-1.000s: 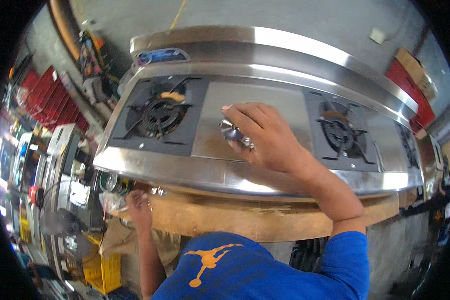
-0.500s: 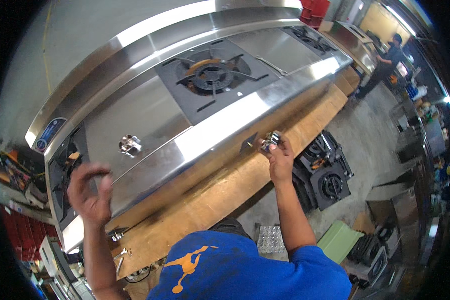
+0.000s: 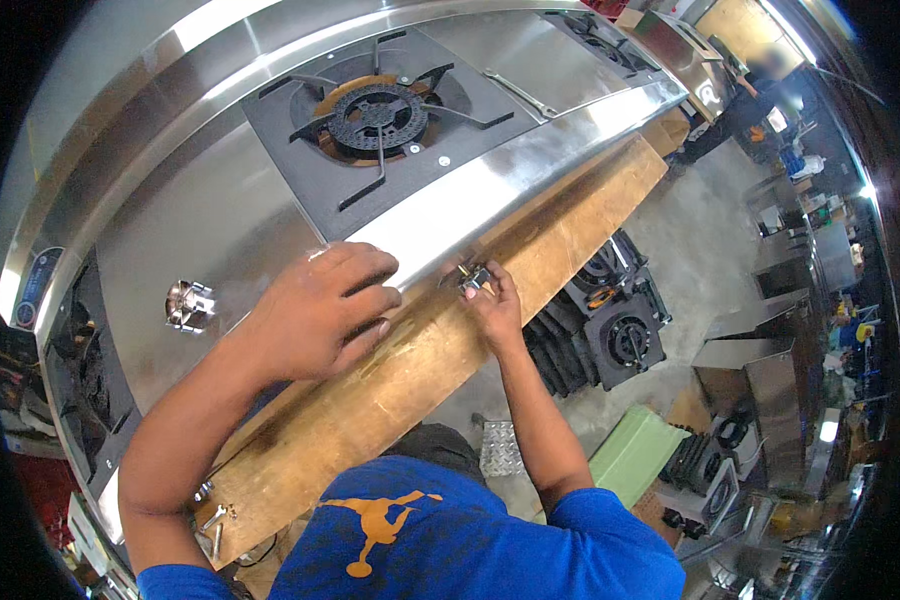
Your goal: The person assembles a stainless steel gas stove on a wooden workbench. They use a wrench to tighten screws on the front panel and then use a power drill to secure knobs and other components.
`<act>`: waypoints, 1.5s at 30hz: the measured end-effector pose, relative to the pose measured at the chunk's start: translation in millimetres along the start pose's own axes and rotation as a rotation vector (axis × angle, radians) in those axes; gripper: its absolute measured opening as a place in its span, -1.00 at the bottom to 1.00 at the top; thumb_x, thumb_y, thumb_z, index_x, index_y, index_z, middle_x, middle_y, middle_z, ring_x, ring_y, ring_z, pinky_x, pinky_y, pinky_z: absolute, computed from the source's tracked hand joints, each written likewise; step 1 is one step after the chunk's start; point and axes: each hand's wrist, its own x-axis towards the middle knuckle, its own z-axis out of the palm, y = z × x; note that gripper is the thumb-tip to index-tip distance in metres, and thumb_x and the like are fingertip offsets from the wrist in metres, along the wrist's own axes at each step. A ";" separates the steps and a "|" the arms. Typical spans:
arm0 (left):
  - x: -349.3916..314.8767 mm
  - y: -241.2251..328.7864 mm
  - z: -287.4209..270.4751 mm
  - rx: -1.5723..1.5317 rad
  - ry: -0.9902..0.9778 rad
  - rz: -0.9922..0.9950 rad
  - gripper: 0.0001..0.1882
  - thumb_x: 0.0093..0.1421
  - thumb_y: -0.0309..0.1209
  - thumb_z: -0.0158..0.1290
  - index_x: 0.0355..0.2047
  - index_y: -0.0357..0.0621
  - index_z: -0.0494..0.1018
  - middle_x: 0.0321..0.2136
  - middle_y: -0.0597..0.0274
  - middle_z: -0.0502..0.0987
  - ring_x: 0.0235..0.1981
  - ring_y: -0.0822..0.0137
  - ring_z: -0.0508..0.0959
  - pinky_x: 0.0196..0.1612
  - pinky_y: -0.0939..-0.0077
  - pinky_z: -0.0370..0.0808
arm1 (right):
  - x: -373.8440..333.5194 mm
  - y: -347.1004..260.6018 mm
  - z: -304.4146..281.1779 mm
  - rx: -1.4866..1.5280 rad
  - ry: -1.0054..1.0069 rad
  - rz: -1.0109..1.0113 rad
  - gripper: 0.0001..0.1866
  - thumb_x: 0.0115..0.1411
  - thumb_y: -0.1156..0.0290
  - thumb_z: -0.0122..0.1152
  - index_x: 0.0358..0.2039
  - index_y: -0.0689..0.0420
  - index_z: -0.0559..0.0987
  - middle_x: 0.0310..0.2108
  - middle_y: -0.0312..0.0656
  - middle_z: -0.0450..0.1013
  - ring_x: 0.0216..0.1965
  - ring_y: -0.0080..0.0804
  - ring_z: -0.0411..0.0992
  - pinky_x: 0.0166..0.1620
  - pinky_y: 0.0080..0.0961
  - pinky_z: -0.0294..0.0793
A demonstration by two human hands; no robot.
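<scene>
A steel gas stove (image 3: 180, 200) stretches across in front of me, with a black burner grate (image 3: 380, 115) on its top. My right hand (image 3: 495, 308) grips a small metal fitting (image 3: 476, 280), dark with shiny parts, at the stove's front panel; its exact kind is not clear. My left hand (image 3: 315, 315) hangs above the front edge, fingers loosely bent and apart, holding nothing I can see. On the steel top left of it sits a cluster of shiny chrome knobs (image 3: 188, 305).
A wrench (image 3: 520, 92) lies on the stove top right of the burner. Below the front panel runs a wooden board (image 3: 410, 370), with small tools (image 3: 213, 525) at its near left end. Black burner units (image 3: 620, 320) and a green panel (image 3: 635, 450) are on the floor; a person (image 3: 760, 105) stands far right.
My left hand has moved right, from over the stove's left side to near the right hand. The right hand, still gripping the fitting, has shifted left in the picture. My view has moved too.
</scene>
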 end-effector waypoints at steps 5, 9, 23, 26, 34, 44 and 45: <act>-10.1 -39.2 10.6 -0.132 0.027 -0.031 -0.74 0.02 -0.41 0.21 -0.25 -0.12 0.51 -0.08 0.13 0.51 0.00 0.05 0.51 0.01 0.17 0.51 | 11.4 13.4 19.8 0.008 0.000 0.037 -0.34 0.17 0.57 0.33 0.24 0.25 0.25 0.14 -0.08 0.33 0.08 -0.30 0.42 0.09 -0.35 0.54; -15.3 -57.1 18.4 -0.154 0.027 -0.043 -0.73 -0.02 -0.42 0.20 -0.26 -0.13 0.51 -0.09 0.14 0.52 -0.01 0.06 0.51 0.01 0.19 0.51 | 14.8 18.3 31.6 0.029 0.030 0.008 -0.37 0.16 0.60 0.31 0.22 0.26 0.28 0.13 -0.07 0.34 0.13 -0.30 0.38 0.12 -0.33 0.51; -6.6 -74.2 24.6 -0.243 -0.053 -0.144 -0.79 0.04 -0.40 0.20 -0.29 -0.12 0.52 -0.08 0.12 0.51 0.02 0.12 0.51 0.11 0.14 0.48 | 25.6 24.7 30.6 -0.432 0.126 -0.049 -0.40 0.10 0.70 0.29 0.17 0.37 0.34 0.06 -0.04 0.40 0.02 -0.23 0.50 0.02 -0.45 0.55; -5.8 -82.2 31.7 -0.286 -0.052 -0.158 -0.74 -0.03 -0.37 0.24 -0.28 -0.04 0.52 -0.06 0.14 0.51 0.02 0.09 0.51 0.11 0.08 0.48 | 31.9 30.0 28.9 -0.373 0.104 -0.081 -0.44 0.11 0.72 0.24 0.15 0.37 0.35 0.05 -0.06 0.40 0.04 -0.26 0.48 -0.02 -0.50 0.55; 7.3 -91.9 36.6 -0.297 -0.071 -0.168 -0.73 -0.07 -0.36 0.27 -0.30 -0.01 0.54 -0.09 0.14 0.51 -0.01 0.10 0.54 0.07 0.09 0.52 | 53.2 34.8 10.4 -0.201 0.099 0.172 -0.48 0.18 0.65 0.19 0.17 0.32 0.37 0.03 -0.08 0.47 0.02 -0.34 0.48 0.05 -0.42 0.50; 20.1 -91.3 50.7 -0.234 -0.074 -0.225 -0.67 -0.18 -0.31 0.35 -0.35 0.07 0.55 -0.12 0.26 0.52 -0.04 0.17 0.54 0.04 0.09 0.53 | 58.1 32.7 8.3 -0.223 0.089 0.194 -0.47 0.20 0.67 0.24 0.19 0.32 0.36 0.05 -0.08 0.48 0.02 -0.37 0.48 0.08 -0.45 0.49; 20.9 -91.0 51.5 -0.223 -0.072 -0.218 -0.68 -0.18 -0.31 0.35 -0.36 0.07 0.55 -0.12 0.26 0.52 -0.04 0.17 0.53 0.04 0.09 0.53 | 58.6 34.1 6.7 -0.211 0.090 0.200 -0.46 0.20 0.66 0.26 0.18 0.33 0.36 0.05 -0.08 0.48 0.02 -0.37 0.48 0.07 -0.46 0.49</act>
